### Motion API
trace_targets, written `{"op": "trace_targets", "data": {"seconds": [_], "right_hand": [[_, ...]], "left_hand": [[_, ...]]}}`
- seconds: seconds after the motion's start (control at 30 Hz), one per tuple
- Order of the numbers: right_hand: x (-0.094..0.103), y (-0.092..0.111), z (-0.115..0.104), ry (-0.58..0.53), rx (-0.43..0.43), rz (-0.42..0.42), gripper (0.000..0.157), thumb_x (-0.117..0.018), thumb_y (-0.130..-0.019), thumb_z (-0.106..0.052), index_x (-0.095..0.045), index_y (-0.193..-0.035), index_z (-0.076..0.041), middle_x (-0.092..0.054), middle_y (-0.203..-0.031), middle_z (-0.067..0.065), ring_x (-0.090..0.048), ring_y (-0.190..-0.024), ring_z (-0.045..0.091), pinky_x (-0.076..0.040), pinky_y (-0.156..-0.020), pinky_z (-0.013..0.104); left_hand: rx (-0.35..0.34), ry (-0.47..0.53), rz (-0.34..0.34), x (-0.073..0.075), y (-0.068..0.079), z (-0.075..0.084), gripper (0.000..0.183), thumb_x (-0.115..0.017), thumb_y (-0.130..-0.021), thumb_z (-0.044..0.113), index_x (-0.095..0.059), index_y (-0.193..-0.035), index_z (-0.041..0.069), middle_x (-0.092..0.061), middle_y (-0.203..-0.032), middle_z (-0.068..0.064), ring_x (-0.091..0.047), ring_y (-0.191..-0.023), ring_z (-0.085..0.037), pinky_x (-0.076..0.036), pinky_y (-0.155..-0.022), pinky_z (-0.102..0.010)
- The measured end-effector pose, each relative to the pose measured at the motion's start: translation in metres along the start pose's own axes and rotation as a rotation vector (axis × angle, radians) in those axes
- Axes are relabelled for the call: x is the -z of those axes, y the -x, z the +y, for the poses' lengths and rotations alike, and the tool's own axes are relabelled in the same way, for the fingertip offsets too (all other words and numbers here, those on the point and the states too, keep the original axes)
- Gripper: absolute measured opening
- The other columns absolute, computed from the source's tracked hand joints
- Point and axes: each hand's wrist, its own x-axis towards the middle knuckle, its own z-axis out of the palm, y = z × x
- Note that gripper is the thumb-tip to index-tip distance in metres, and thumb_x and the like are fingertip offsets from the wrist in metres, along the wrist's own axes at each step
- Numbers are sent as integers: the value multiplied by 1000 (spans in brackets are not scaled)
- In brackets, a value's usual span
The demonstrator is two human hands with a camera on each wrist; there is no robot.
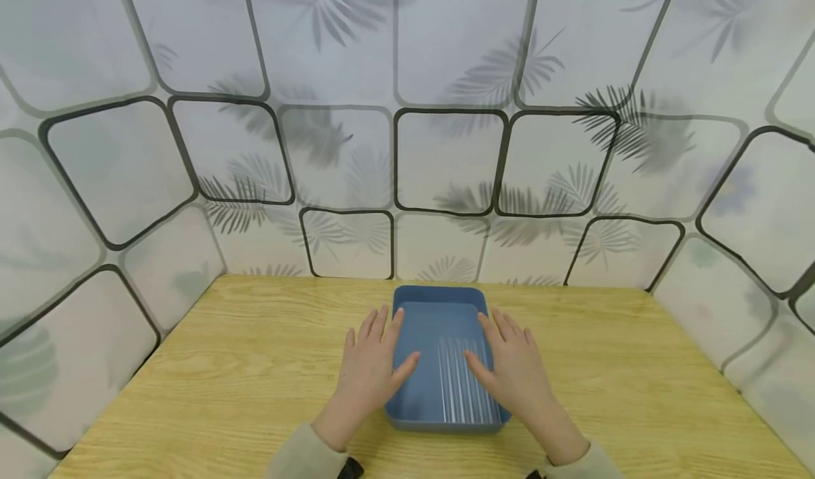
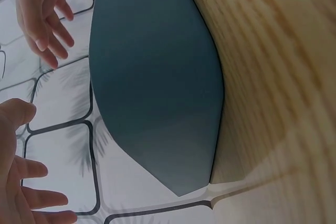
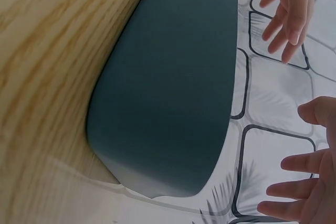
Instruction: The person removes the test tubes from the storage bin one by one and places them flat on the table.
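Note:
A blue rectangular tray (image 1: 420, 366) with raised walls rests on the wooden table. In its right front part are pale, clear-looking parallel ribs (image 1: 467, 387); whether they are separate strips or part of the floor I cannot tell. Over the tray's left side hovers my left hand (image 1: 369, 373), fingers spread and thumb toward the middle. My right hand (image 1: 512, 366) mirrors it over the right side. Both wrist views show the tray's outer wall (image 2: 157, 77) large, with the left hand (image 2: 26, 182) and the right hand (image 3: 310, 177) above it, apart from it, holding nothing.
The light wooden table (image 1: 267, 351) extends to both sides of the tray. Behind it and along both sides hangs a white curtain-like wall (image 1: 446, 160) with dark rounded outlines and grey leaf prints. Black bands (image 1: 350, 468) show at the sleeve cuffs.

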Motion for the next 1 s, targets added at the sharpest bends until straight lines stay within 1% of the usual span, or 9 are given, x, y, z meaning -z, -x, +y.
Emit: {"op": "trace_targets", "data": {"seconds": [0.13,0.27,0.4,0.6,0.77,1.0], "right_hand": [[-1,0,1,-1,16,12,59,-66,-77,-34,-51,-121,1,-50,-118,21,-47,-107,36,-35,-83,60],[-2,0,1,-17,8,-3,56,-65,-77,-32,-52,-119,2,-54,-114,20,-50,-103,35,-36,-83,58],[-3,0,1,-27,6,-10,54,-64,-78,-31,-53,-117,4,-55,-111,20,-52,-100,35,-38,-83,56],[-3,0,4,-71,6,1,52,-66,-77,-27,-53,-115,6,-56,-108,22,-53,-98,36,-42,-83,49],[-4,-2,8,-118,-32,-11,50,-65,-78,-24,-51,-115,7,-55,-110,23,-52,-100,37,-43,-83,46],[-3,-5,15,-206,-127,-90,50,-63,-80,-22,-49,-118,7,-52,-115,22,-48,-105,37,-40,-86,48]], "left_hand": [[-21,-3,13,-1,0,0,64,-52,-83,49,-44,-129,6,-45,-126,-16,-43,-112,-32,-38,-84,-53],[-36,-15,19,-2,0,0,58,-52,-83,48,-52,-120,3,-54,-113,-14,-52,-100,-29,-45,-77,-45],[-38,-21,14,-3,0,0,54,-52,-84,46,-56,-114,2,-57,-107,-13,-54,-95,-27,-47,-72,-41],[-38,-19,11,-4,1,0,53,-52,-84,46,-57,-112,1,-58,-105,-13,-55,-92,-27,-49,-68,-40],[-44,-20,22,-5,1,0,52,-52,-84,46,-58,-109,1,-58,-103,-14,-56,-90,-27,-49,-64,-39],[-43,-17,20,-6,1,1,51,-54,-84,45,-59,-108,1,-59,-103,-14,-56,-90,-27,-50,-63,-38]]}}
